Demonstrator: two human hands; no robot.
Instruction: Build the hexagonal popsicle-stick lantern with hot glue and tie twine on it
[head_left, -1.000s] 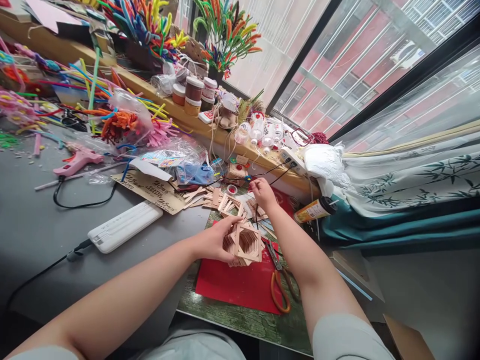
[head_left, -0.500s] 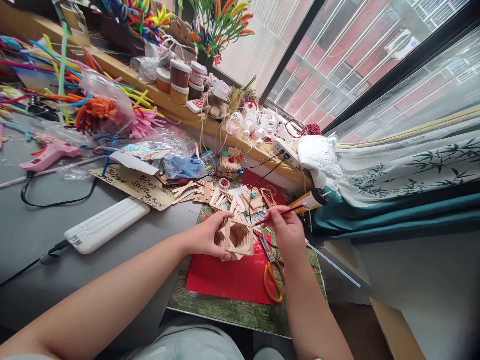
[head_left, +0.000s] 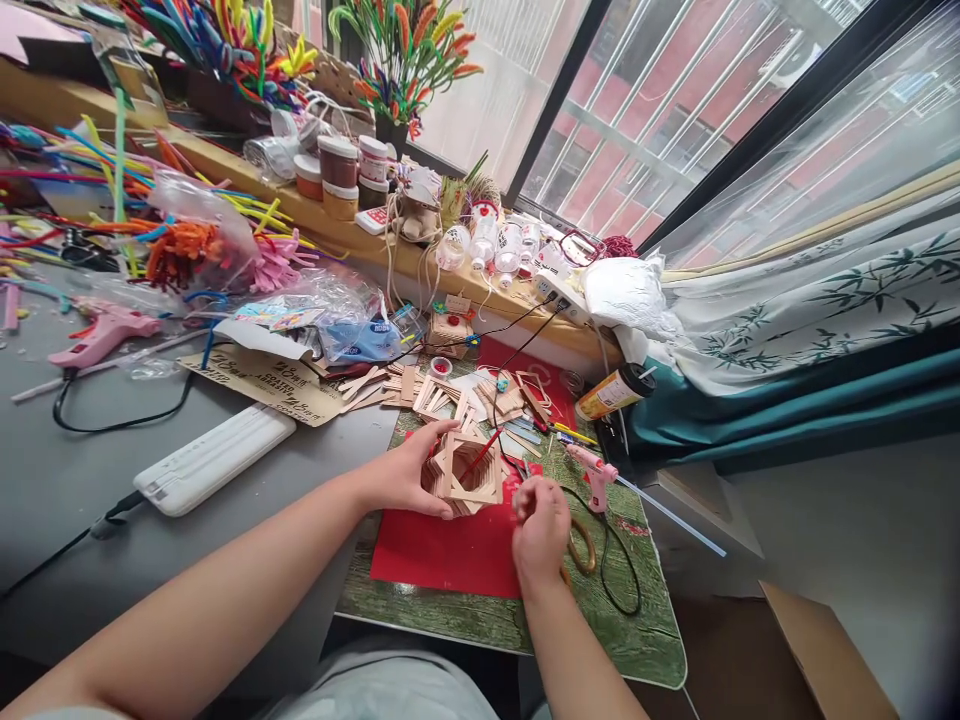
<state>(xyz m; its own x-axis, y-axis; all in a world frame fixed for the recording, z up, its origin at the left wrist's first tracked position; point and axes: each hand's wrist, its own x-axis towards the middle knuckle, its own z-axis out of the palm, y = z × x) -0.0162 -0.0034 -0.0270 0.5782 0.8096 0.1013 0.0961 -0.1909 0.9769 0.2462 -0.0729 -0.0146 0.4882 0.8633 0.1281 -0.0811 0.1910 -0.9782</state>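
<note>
Left hand: grip pinching the stick frame, some fingers hidden behind.
Stick frame: at the red sheet's far edge.
Red rod: aslant at the opening, lower end unclear to us.
Right hand: curled; we cannot tell whether its grip pinches anything.
Scissors: partly hidden by it.

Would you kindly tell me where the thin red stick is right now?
In the head view, the thin red stick slants into the opening of the stacked wooden frame that the left hand holds, left of the right hand.
</note>
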